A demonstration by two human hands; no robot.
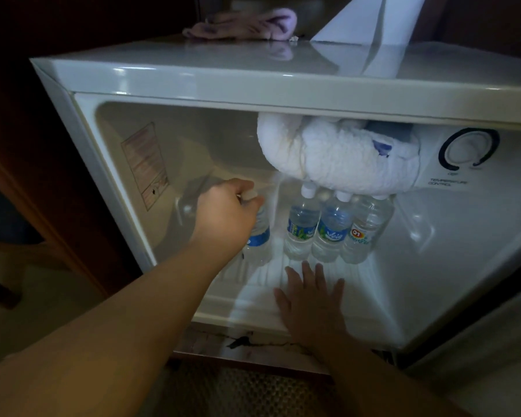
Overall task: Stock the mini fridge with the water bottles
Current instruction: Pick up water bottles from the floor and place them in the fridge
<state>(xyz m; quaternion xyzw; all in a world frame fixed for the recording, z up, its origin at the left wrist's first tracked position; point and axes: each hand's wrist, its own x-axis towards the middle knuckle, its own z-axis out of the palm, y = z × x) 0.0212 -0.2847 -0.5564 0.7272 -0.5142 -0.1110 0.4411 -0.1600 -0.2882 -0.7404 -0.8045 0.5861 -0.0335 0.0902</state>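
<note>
The white mini fridge [193, 82] stands with its inside in view. Three water bottles stand in a row at the back of its floor: two with blue-green labels [301, 227] [331, 233] and one with a red-marked label [363, 233]. Left of them stands a blue-labelled water bottle [259, 239], upright on the floor, with my left hand [223, 212] closed over its cap and neck. My right hand [310, 299] lies flat, fingers spread, on the fridge floor in front of the row, holding nothing.
A thick lump of frost [337, 152] hangs from the freezer box just above the bottle caps. The temperature dial [466, 149] sits at the upper right. On top of the fridge lie a pink cloth [244, 25] and white paper [370, 25]. Dark wood surrounds the left side.
</note>
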